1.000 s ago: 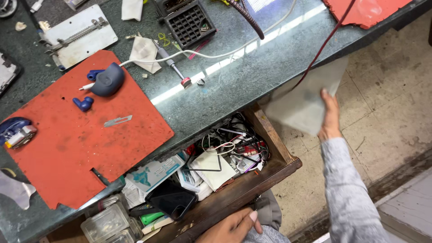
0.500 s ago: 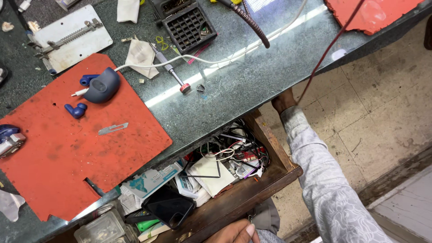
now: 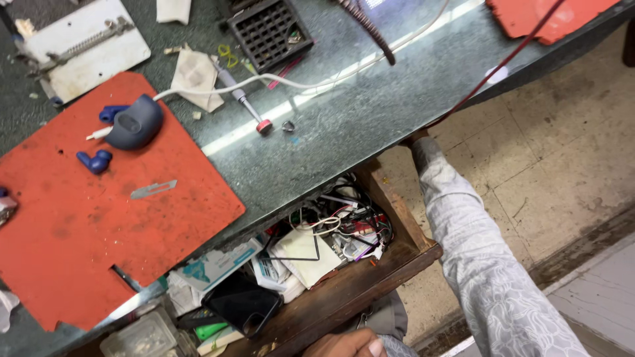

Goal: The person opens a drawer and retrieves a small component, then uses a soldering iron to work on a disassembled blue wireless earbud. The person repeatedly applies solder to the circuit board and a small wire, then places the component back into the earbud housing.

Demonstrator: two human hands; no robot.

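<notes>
The right hand point(image 3: 415, 137) reaches under the counter point(image 3: 370, 112) edge at two o'clock — hidden, so I cannot tell its grip. The left hand point(image 3: 347, 344) rests curled, holding nothing, by the open wooden drawer point(image 3: 397, 211) at six o'clock — stiff and probably heavy; best gripped by its front rail.

1 head camera, looking steeply down, close over workbench point(image 3: 370, 125) edge, open drawer point(image 3: 370, 291).
</notes>
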